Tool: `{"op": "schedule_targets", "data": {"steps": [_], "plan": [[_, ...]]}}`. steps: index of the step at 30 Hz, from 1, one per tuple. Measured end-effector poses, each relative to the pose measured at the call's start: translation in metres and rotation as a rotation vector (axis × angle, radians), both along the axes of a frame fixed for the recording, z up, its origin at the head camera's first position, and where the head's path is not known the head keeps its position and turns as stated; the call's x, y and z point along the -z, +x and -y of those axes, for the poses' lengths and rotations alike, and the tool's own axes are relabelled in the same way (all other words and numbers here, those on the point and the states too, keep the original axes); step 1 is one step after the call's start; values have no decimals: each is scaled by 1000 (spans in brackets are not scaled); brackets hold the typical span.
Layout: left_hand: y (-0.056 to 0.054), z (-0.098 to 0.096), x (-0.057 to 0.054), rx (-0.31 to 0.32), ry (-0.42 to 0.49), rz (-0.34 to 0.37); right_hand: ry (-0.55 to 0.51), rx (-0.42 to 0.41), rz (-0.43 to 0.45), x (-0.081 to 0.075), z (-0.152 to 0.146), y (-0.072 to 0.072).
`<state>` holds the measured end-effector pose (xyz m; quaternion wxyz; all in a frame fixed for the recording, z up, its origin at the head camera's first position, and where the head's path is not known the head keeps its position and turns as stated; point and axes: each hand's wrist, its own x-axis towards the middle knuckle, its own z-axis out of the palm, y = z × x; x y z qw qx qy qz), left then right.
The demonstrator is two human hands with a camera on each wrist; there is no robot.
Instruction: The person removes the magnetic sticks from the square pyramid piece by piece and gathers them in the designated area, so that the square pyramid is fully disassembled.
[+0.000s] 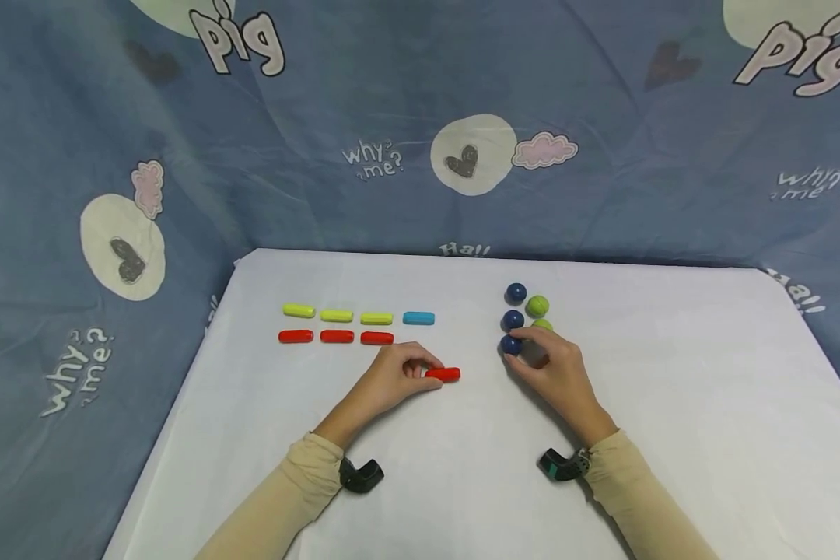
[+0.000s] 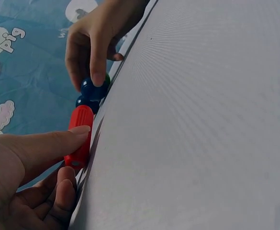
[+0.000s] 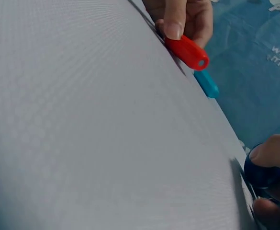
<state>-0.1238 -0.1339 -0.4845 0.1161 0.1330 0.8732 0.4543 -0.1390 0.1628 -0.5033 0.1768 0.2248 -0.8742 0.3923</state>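
Note:
My left hand (image 1: 392,379) pinches a short red stick (image 1: 446,374) between thumb and fingers; a small hole shows in the end of the red stick (image 3: 191,53) in the right wrist view. With thumb and fingertips my right hand (image 1: 558,372) holds a dark blue ball (image 1: 509,346), low at the table surface. Two more dark blue balls (image 1: 512,320) stand behind it in a column. Beside them are two green balls (image 1: 537,306), the nearer one partly hidden by the right hand.
On the white table (image 1: 672,373), left of centre, lie a row of yellow-green sticks (image 1: 337,316) ending in one blue stick (image 1: 418,318), and a nearer row of red sticks (image 1: 337,336). A blue printed cloth (image 1: 392,93) hangs behind and at the left.

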Motion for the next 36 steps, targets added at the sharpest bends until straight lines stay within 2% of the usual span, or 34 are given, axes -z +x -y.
{"op": "schedule_targets", "data": {"steps": [5, 7, 11, 14, 17, 21, 25, 36], "plan": [[0, 1, -2, -4, 4, 13, -16, -4, -7, 3, -1, 0], [-1, 3, -3, -11, -5, -9, -28, -11, -8, 4, -1, -1], [-5, 9, -7, -44, -54, -146, -38, -18, -12, 4, -1, -1], [-9, 11, -12, -77, -126, -259, -35, -19, -12, 4, -2, -1], [-11, 11, -16, -100, -210, -312, -37, -23, -11, 4, -3, 0], [-15, 8, -20, -108, -308, -331, -39, -26, -24, 5, -4, 1], [-20, 9, -19, -101, -360, -320, -55, -33, -40, 7, -3, 1], [-28, 15, -16, -132, -356, -263, -59, -33, -43, 8, -3, -1]]}}
